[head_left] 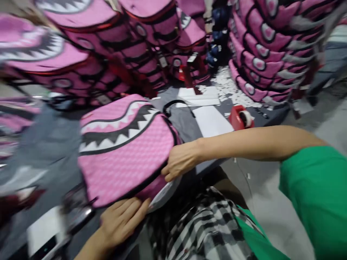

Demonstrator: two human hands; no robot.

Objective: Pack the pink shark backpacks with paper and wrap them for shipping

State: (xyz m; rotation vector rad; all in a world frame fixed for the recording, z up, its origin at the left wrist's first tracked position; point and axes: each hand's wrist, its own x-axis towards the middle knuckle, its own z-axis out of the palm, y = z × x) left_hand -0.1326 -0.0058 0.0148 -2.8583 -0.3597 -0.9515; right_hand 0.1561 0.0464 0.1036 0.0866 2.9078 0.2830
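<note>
A pink quilted backpack point(121, 151) with a shark-mouth print of white and black teeth lies on the grey table in front of me. My right hand point(180, 160) grips its right edge, fingers curled under the rim. My left hand point(121, 216) presses against its near bottom edge, fingers together on the fabric and a white sheet poking out beneath. The picture is smeared by motion.
Stacks of the same pink shark backpacks point(260, 47) rise at the back and right, and more point(81, 43) at the left. A red tape dispenser point(241, 117) and white sheets point(210, 119) lie on the grey table point(48, 144). Paper scraps point(230, 88) lie behind.
</note>
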